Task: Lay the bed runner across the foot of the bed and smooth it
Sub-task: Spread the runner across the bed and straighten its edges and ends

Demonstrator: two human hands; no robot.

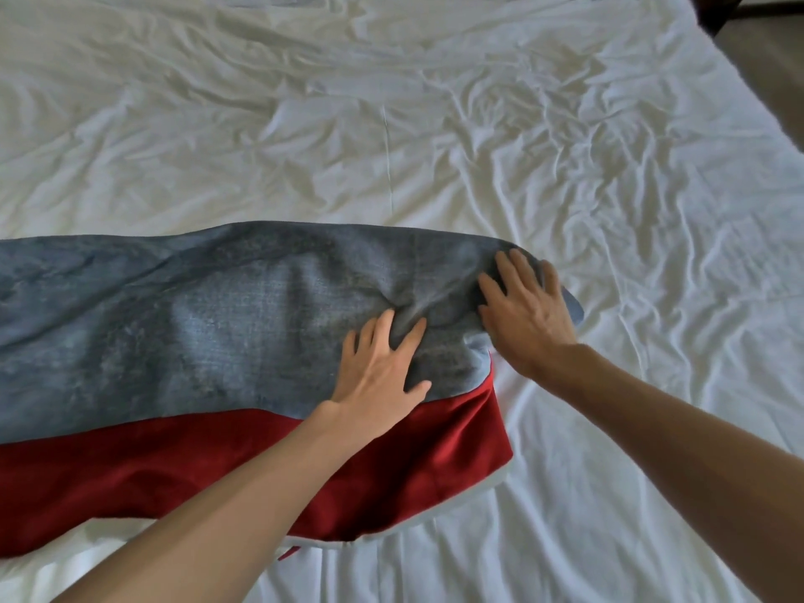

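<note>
My left hand (383,367) lies flat on the bed runner (195,319), fingers spread and nearly straight, palm pressing down; it grasps nothing. A small pucker of cloth rises at its fingertips. My right hand (528,311) lies just beside it, also flat with fingers extended, and presses on the rounded right end of the runner; it holds nothing either.

The runner lies on the white sheet (435,124) across the near part of the bed. It runs from under my right hand out past the left edge of view. Its blue-grey upper face shows shallow folds. A red band (174,467) runs along its near side, with a pale edging at the right end. The sheet beyond is heavily creased. A strip of floor (774,58) shows at the upper right.
</note>
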